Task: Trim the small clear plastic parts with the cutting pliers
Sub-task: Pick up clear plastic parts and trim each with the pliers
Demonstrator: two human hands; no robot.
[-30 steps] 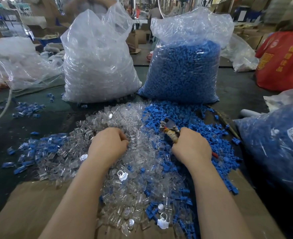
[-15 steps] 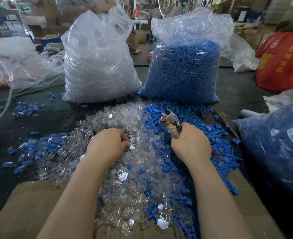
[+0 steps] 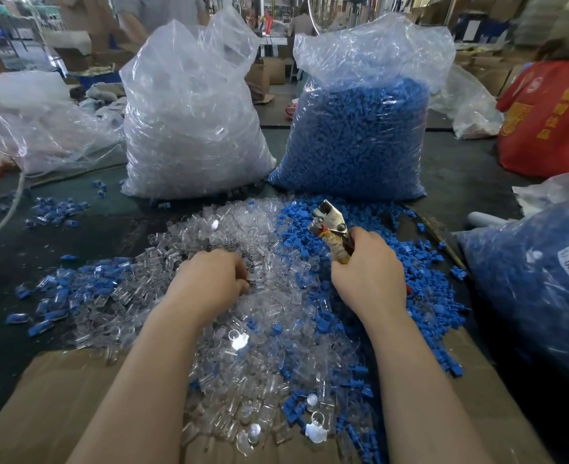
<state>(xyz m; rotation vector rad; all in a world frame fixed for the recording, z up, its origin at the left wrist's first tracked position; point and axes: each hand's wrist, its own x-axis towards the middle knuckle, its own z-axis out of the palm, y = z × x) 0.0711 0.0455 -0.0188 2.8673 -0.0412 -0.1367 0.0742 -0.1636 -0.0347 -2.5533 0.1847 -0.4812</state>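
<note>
Clear plastic parts (image 3: 243,316) lie heaped mid-desk among blue pieces (image 3: 407,283). Right hand (image 3: 368,274) has its grip curled tight round the cutting pliers (image 3: 331,229), head raised above the heap. Left hand (image 3: 209,284) rests knuckles-up on the heap, fingers curled into it; what they hold, I cannot tell.

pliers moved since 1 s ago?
Yes. The pliers in the right hand rose off the pile, their head now nearer the blue bag.

Clear parts (image 3: 209,236) beside blue parts (image 3: 377,229); red bag (image 3: 551,122); brown cardboard (image 3: 59,406).
</note>
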